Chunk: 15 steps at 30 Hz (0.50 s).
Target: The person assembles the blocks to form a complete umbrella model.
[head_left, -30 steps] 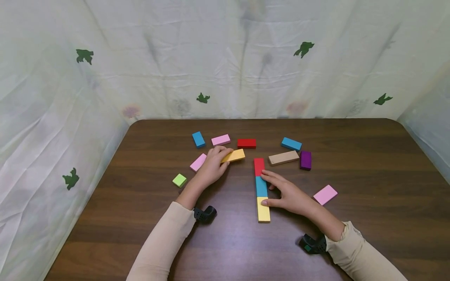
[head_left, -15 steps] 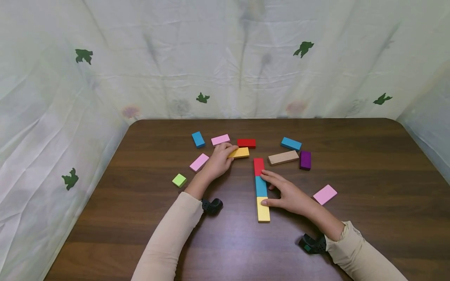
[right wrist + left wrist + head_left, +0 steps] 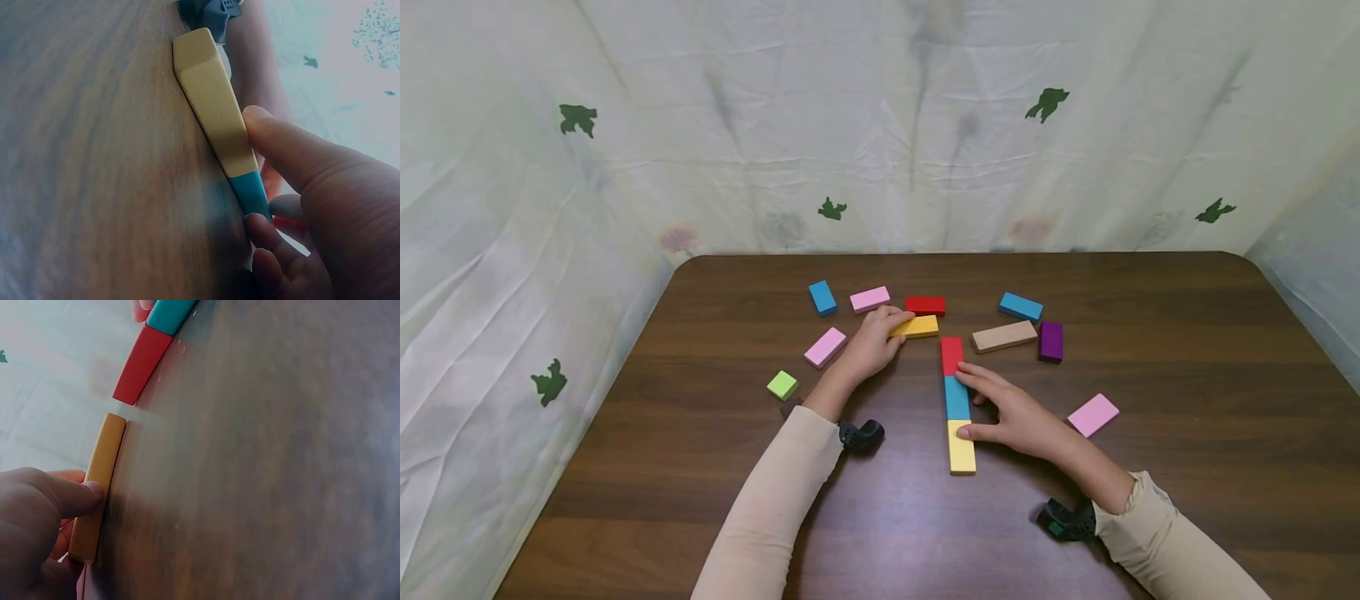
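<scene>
My left hand (image 3: pixel 874 337) pinches an orange-yellow block (image 3: pixel 920 327) between thumb and fingers. In the left wrist view the thumb lies across that block (image 3: pixel 99 469), whose far end points toward the red end of the row with a small gap between. The row runs toward the person: a red block (image 3: pixel 951 353), a blue block (image 3: pixel 957 402) and a pale yellow block (image 3: pixel 962 450), end to end. Along its right side is my right hand (image 3: pixel 1015 417), thumb touching the yellow block and a finger at the red one. The right wrist view shows this thumb against the yellow block (image 3: pixel 212 106).
Behind the left hand lie a red block (image 3: pixel 925 305), a pink block (image 3: pixel 870 299) and a blue block (image 3: pixel 822 297). A wooden-coloured block (image 3: pixel 1004 337) and a purple block (image 3: pixel 1051 342) are right of the row. Another pink block (image 3: pixel 1093 415) lies near the right wrist.
My left hand has carried the orange-yellow block rightward, closer to the row's red end, and turned it slightly. The right hand and the row have stayed in place.
</scene>
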Each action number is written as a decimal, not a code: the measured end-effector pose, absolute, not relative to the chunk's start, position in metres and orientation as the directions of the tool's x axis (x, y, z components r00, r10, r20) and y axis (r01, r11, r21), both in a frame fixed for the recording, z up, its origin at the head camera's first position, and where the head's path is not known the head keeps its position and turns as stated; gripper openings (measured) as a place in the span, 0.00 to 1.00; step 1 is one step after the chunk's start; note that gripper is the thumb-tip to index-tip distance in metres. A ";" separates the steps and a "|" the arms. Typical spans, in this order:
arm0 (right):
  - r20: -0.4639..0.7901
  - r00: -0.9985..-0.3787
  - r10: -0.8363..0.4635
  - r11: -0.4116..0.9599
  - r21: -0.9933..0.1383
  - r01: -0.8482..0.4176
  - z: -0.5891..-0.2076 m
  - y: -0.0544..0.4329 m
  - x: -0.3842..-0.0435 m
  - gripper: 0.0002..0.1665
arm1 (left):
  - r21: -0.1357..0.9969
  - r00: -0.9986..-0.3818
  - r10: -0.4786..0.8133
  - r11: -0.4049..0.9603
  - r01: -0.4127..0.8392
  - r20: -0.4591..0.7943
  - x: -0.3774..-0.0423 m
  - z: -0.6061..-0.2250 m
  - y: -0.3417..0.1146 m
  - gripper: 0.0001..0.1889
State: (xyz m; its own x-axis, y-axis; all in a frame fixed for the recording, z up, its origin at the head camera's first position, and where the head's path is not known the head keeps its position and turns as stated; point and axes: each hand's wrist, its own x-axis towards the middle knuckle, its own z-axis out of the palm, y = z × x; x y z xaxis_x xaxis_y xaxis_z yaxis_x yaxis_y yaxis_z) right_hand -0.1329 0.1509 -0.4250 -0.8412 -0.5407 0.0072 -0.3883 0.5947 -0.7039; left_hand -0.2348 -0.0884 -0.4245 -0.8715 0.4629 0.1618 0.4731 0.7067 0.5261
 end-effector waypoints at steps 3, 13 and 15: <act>0.002 -0.842 -0.539 0.593 -0.709 -0.381 -0.426 0.151 -0.133 0.49 | 0.536 -0.870 0.465 0.699 0.474 0.163 -0.236 -0.425 -0.087 0.20; 0.002 -0.845 -0.535 0.594 -0.710 -0.378 -0.427 0.151 -0.133 0.49 | 0.566 -0.889 0.436 0.701 0.434 0.142 -0.236 -0.428 -0.078 0.19; 0.003 -0.844 -0.536 0.597 -0.706 -0.381 -0.427 0.151 -0.133 0.49 | 0.566 -0.891 0.433 0.704 0.430 0.138 -0.236 -0.428 -0.077 0.20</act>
State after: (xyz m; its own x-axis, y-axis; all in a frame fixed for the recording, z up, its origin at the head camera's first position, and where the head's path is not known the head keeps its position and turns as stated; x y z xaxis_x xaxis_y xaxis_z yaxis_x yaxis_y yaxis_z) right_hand -0.1331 0.1514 -0.4271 -0.8443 -0.5359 0.0030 -0.3812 0.5966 -0.7062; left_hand -0.2359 -0.0771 -0.4279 -0.8907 0.4331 0.1383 0.4300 0.7035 0.5658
